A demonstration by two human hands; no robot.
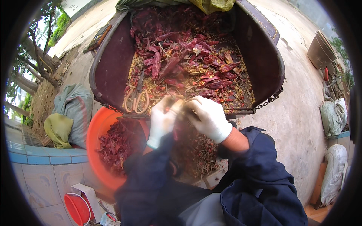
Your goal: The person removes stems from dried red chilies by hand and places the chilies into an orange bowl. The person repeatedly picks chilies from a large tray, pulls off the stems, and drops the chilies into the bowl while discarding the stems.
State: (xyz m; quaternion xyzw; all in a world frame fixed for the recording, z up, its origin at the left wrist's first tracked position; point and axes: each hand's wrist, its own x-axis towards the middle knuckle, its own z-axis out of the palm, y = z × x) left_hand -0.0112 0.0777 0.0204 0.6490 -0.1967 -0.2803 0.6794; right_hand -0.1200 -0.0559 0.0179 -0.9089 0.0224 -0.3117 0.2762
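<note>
My left hand (165, 118) and my right hand (208, 118), both in white knit gloves, meet at the front edge of a metal cart bed (113, 65). Red bits of dried chili pepper (167, 109) show in the curled fingers of my left hand. The fingertips of both hands pinch together there; the exact grip is blurred. A heap of dried red chilies (169, 56) with loose yellow seeds lies in the bed. Scissors (137, 97) with tan handles rest on the seeds, left of my left hand.
Below the bed's left corner stands an orange basin (94, 135) holding chili pieces (116, 147). Stems (205, 155) pile up below my hands. Chains (267, 103) hang at the bed's corners. Sacks (73, 113) lean at left, and a red bucket (76, 209) stands lower left.
</note>
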